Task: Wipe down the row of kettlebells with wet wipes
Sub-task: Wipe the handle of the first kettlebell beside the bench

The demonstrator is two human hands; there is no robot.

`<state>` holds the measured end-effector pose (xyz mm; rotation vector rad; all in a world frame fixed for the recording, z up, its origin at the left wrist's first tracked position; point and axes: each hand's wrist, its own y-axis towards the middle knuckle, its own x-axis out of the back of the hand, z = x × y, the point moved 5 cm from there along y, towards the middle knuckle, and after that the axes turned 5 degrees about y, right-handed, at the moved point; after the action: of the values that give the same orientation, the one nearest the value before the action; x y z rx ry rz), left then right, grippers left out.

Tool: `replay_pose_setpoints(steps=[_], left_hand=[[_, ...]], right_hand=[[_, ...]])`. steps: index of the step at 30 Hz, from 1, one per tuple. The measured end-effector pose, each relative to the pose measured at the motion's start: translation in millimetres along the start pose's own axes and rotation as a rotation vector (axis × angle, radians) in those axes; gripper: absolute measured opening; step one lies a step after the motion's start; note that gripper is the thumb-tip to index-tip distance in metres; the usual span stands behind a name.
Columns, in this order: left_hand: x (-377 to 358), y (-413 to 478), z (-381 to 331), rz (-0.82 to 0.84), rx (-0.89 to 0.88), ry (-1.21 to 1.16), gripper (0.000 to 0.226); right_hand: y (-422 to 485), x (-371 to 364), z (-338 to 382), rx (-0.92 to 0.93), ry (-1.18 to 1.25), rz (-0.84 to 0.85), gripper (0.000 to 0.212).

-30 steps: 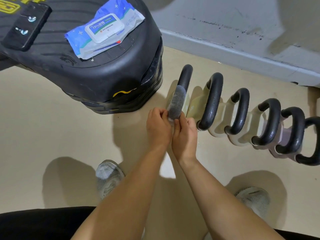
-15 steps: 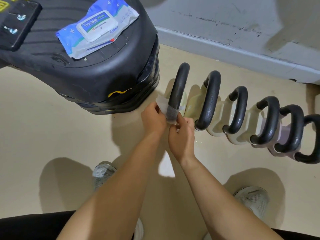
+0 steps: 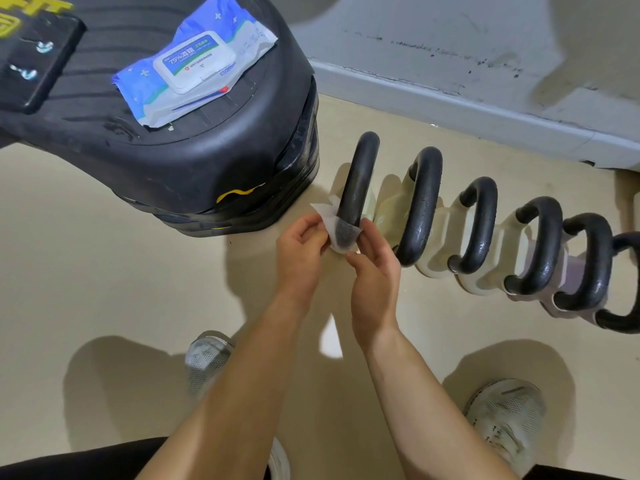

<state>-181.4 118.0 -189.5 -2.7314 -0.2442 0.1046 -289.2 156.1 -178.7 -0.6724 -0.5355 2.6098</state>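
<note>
A white wet wipe is wrapped round the first kettlebell, low down on its black handle. That one is at the left end of the row. The left hand pinches the wipe's left side and the right hand pinches its right side, so each grip is clamped on the wipe. The other kettlebells stand in a line on the floor, going off to the right. A blue pack of wipes lies on a big black block just beside the row.
</note>
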Motion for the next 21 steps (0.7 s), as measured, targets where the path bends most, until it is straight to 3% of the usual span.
replay_pose_setpoints(steps=[2,4,8,13,17,21], left_hand=[[-5,4,4,0.04,-0.039,0.168,0.024],[-5,9,12,0.044,-0.016,0.321,0.024],[0,13,8,0.04,-0.004,0.421,0.024],[0,4,-8,0.004,-0.047,0.356,0.017],[-4,3,-10,0.025,-0.09,0.311,0.029],[-10,14,-27,0.024,-0.092,0.317,0.027]], right_hand=[[7,-3,-6,-0.009,-0.065,0.054,0.052],[15,-2,-11,0.003,-0.279,0.082,0.049],[21,2,-12,0.026,-0.535,0.107,0.047],[13,-5,8,0.07,-0.224,0.197,0.035],[18,-3,8,-0.069,0.016,0.167,0.049],[29,-11,13,-0.074,0.019,0.157,0.048]])
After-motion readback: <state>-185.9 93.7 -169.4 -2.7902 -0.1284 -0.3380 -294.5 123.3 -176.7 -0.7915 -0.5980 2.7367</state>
